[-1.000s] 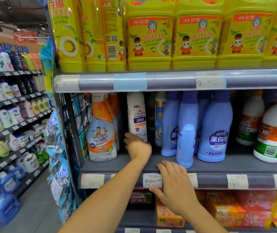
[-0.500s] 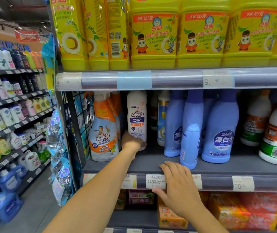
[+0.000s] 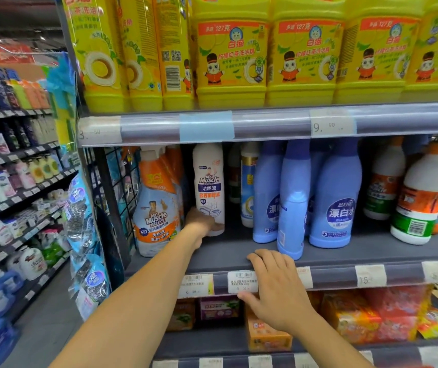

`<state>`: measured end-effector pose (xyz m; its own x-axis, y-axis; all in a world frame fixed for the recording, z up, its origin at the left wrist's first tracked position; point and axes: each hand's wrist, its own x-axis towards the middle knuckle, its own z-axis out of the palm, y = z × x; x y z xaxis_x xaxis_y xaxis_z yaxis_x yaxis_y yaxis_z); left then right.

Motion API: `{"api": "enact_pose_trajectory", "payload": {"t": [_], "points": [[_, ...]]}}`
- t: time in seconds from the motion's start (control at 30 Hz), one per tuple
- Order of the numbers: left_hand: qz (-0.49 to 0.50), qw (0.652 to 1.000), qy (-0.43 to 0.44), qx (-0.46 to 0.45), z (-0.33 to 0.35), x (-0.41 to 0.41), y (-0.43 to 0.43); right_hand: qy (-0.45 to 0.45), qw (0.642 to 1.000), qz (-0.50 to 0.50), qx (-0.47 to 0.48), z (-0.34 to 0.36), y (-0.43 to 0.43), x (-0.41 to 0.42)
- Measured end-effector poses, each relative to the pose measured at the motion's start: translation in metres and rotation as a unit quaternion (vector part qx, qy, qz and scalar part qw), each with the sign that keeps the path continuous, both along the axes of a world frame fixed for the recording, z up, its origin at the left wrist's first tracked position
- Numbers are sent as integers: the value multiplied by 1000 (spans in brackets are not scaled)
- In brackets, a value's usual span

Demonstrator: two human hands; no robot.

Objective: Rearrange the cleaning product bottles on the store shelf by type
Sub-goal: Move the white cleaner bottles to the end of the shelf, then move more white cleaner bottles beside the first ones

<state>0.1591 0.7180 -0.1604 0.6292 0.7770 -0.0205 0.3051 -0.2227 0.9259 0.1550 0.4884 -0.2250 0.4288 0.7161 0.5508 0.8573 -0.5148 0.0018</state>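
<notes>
L hand grips the base of the white Mr Muscle btl, thumb across the front low down, other fingers hidden behind it. The btl stands upright on the middle shelf, towards its left end.

At the btl's 9 o'clock, just beside the hand, is an orange-and-white spray btl, w/ the wire side panel beyond it. At 3 o'clock there's a gap, then a slim white-and-blue btl further back, then the blue bleach btls packed close, one standing fwd near the shelf front.

R hand, approx 5 o'clock of the white btl, holds the price rail. Its fingers curl over the top lip, thumb under, just beside a white price tag.

Far out at 3 o'clock are white btls w/ orange labels. At 12 o'clock, the shelf above carries yellow detergent jugs.
</notes>
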Motion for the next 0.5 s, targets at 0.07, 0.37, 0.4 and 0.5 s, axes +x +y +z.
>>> {"api": "enact_pose_trajectory", "payload": {"t": [0.07, 0.37, 0.4, 0.5], "points": [[-2, 1000, -4, 11, -1, -4, -3, -2, 1000, 1, -6, 2, -2, -1], [72, 994, 59, 62, -2, -41, -46, 27, 998, 39, -44, 8, -4, 8], [88, 991, 64, 81, 1, -50, -56, 38, 997, 54, -48, 10, -7, 8], [39, 979, 92, 179, 11, -73, -90, 106, 987, 119, -10, 18, -22, 14]]}}
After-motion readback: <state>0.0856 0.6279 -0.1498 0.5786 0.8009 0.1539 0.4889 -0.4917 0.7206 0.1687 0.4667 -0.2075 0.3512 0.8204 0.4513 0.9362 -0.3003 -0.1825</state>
